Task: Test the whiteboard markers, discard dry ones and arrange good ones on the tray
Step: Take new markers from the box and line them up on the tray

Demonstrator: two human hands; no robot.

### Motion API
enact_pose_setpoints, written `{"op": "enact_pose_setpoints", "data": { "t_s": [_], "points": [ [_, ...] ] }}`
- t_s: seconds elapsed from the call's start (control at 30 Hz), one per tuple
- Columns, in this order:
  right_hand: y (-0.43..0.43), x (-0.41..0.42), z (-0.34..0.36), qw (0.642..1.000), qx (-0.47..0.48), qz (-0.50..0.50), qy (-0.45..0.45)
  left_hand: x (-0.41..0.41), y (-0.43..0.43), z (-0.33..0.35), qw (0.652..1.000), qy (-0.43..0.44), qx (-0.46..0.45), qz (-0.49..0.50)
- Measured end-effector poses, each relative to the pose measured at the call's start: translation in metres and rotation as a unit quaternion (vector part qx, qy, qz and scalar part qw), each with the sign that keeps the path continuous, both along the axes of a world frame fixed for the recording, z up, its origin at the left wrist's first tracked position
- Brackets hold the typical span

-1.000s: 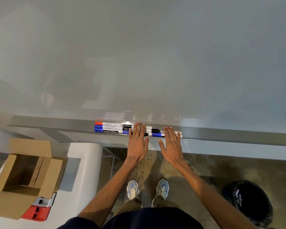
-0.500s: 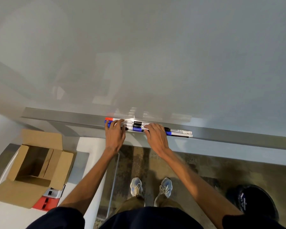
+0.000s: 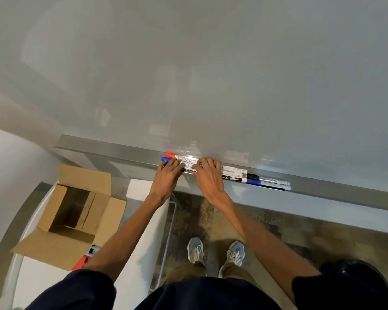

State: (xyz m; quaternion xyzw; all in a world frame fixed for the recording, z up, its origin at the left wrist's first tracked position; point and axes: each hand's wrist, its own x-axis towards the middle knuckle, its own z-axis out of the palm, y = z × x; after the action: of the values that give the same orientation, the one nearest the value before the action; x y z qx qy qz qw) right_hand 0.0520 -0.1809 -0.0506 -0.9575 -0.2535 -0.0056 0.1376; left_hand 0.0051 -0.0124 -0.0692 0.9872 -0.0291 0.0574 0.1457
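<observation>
We find the markers lying lengthwise on the tray under the whiteboard. The left hand rests flat-fingered on their capped ends (red and blue show). Just beside it, the right hand bends over the barrels; whether it is gripping we cannot tell.

To my left an open cardboard box sits on the white desk, a red object just beside its flap. My pale sneakers stand on mottled floor.
</observation>
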Motion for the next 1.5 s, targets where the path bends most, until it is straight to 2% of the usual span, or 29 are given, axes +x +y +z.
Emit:
{"op": "enact_pose_setpoints", "data": {
  "t_s": [0.1,0.2,0.3,0.4,0.53,0.67,0.87,1.0,1.13,1.2,1.33,1.5],
  "points": [
    [0.004,0.003,0.0,1.0,0.002,-0.009,-0.011,0.001,0.002,0.004,0.999,-0.031,-0.032,0.007],
    [0.004,0.009,-0.001,0.999,0.024,-0.02,-0.012,0.006,0.009,0.009,0.989,-0.034,-0.116,0.087],
    [0.006,0.014,-0.001,0.999,0.035,-0.021,0.008,0.012,0.017,0.005,0.967,0.006,-0.191,0.17],
    [0.009,0.014,-0.005,0.999,0.022,-0.011,0.03,0.011,0.016,0.003,0.966,0.047,-0.203,0.152],
    [0.006,0.015,-0.011,0.998,0.035,0.009,0.047,0.008,0.014,0.006,0.963,0.042,-0.217,0.152],
    [0.002,0.019,-0.011,0.997,0.048,0.018,0.053,0.006,0.016,0.009,0.969,0.045,-0.19,0.152],
    [-0.002,0.015,-0.012,0.997,0.064,0.023,0.034,0.006,0.014,-0.004,0.985,0.044,-0.102,0.13],
    [-0.019,0.01,-0.018,0.992,0.122,0.012,-0.019,0.003,0.01,-0.009,0.986,0.041,-0.095,0.135],
    [-0.041,0.005,-0.024,0.97,0.217,-0.026,-0.11,0.002,0.006,-0.005,0.986,0.047,-0.071,0.146],
    [-0.053,-0.001,-0.023,0.966,0.227,-0.081,-0.096,0.002,-0.002,0.002,0.987,0.041,-0.065,0.139],
    [-0.071,-0.014,-0.025,0.974,0.163,-0.151,-0.042,0.006,-0.029,0.007,0.995,0.051,-0.063,0.06],
    [-0.082,-0.02,-0.045,0.991,0.05,-0.107,-0.06,0.01,-0.059,0.001,0.989,0.146,0.002,0.014]
  ]
}}
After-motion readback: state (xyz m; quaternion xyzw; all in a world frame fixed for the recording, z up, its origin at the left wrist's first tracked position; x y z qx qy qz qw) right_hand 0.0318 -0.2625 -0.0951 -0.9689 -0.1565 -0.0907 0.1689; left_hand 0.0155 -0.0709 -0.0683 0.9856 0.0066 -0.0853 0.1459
